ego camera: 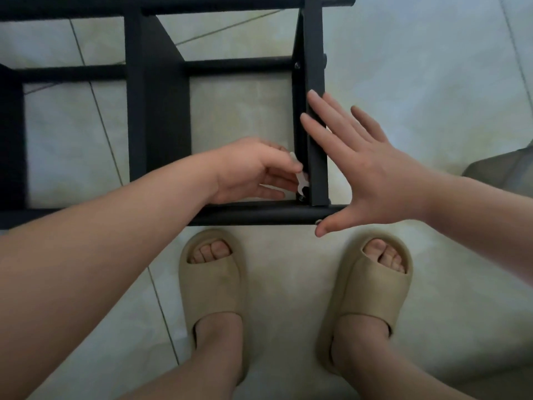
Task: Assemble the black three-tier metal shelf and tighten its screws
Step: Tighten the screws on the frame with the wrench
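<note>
Black metal shelf [157, 111]: head view; the frame stands on the tiled floor [432, 82], just beyond the person's feet in beige slides [213, 284], and runs out of view at the left and far edges.
Work spot: the near right corner, where the upright post [315, 168] meets the near rail [259, 215]; a screw [301, 198] sits at that joint.
Left hand [253, 171]: its grip pinches a small pale flat wrench [301, 180] between thumb and fingers, and the tool's end is down at the screw.
Right hand [372, 174]: its grip is spread, with straight fingers laid against the post and the thumb beside the rail's right end.
Handling, as I judge it: thin steel bars look stiff and hard, and the open frame is probably light enough to shift under a turn of the wrench, so it needs bracing.
Surface: the smooth painted metal may be slippery, and the post's edges look sharp-cornered.
Where to hold: the post close to the joint being tightened, or the round rail, which the fingers can wrap.
Wrench: small and flat, so easy to slip off the screw head.
</note>
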The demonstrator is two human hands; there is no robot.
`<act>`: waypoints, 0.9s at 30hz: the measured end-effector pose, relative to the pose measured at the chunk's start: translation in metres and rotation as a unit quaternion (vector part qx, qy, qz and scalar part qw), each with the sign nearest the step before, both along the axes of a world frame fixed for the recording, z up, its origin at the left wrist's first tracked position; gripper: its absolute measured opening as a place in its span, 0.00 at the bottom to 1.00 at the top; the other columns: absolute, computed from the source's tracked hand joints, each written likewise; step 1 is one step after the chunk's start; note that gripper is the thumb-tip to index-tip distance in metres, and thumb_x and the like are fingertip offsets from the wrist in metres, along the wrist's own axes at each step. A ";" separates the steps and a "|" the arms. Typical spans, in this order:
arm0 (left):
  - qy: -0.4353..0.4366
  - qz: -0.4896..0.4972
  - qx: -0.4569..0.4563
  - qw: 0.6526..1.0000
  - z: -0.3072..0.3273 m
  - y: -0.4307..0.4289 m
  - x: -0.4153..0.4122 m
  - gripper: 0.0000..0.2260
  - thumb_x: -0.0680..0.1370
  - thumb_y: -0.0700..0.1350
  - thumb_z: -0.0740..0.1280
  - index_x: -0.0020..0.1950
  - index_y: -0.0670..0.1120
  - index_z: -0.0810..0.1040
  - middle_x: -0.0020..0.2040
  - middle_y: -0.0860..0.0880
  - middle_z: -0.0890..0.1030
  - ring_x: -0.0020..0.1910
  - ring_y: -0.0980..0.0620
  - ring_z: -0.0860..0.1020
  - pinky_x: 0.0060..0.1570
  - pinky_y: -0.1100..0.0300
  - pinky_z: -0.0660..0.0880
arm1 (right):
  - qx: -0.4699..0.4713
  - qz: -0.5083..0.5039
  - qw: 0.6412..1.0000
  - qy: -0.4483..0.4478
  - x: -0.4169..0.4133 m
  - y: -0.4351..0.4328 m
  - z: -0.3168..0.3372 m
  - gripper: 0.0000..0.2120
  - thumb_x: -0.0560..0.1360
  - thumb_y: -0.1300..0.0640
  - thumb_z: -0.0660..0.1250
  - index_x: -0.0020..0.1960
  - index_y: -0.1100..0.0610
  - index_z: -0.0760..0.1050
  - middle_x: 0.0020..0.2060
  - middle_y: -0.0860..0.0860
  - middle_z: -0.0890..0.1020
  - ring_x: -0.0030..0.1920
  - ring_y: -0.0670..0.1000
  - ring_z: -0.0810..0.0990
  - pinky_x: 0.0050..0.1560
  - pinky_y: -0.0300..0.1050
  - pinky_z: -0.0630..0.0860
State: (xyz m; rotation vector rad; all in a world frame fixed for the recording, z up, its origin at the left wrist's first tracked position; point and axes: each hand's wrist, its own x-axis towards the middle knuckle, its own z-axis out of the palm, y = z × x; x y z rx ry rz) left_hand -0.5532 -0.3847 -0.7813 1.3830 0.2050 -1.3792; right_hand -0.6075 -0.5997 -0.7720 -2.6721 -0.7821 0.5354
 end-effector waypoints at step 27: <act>-0.072 -0.004 0.124 0.990 0.008 -0.012 0.011 0.03 0.79 0.45 0.69 0.51 0.49 0.81 0.45 0.51 0.87 0.46 0.56 0.85 0.48 0.57 0.75 | 0.029 -0.007 1.000 -0.001 0.000 -0.002 -0.007 0.65 0.64 0.19 0.63 0.83 0.59 0.42 0.82 0.57 0.41 0.82 0.56 0.38 0.79 0.65 0.45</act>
